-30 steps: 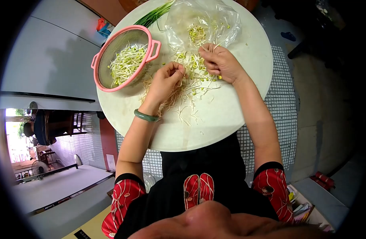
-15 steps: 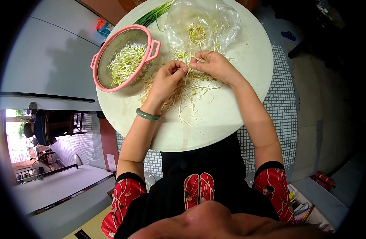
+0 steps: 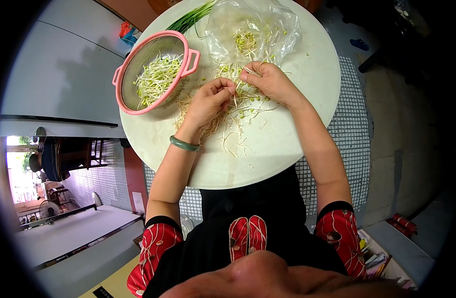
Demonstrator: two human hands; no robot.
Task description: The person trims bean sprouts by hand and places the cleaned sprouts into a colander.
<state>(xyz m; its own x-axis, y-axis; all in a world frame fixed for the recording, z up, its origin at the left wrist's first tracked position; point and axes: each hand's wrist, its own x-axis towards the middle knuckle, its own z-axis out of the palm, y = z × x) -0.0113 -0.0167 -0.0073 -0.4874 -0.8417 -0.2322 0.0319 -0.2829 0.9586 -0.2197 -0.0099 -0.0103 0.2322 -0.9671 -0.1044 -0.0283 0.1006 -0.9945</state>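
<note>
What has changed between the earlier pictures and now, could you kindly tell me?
The right hand has come leftward, closer to the left hand; whether either took or released any sprouts is too fine to tell. The pink strainer, plastic bag and green stalks stayed put.

Pink round the rim of the colander (image 3: 138, 112), whitish with yellow-green heads for the sprouts (image 3: 161, 79), pale cream across the table (image 3: 267, 154). Jade green for the bangle (image 3: 184, 143), bright red for the sleeves (image 3: 156, 248) (crossed by pale lines, edged black).
</note>
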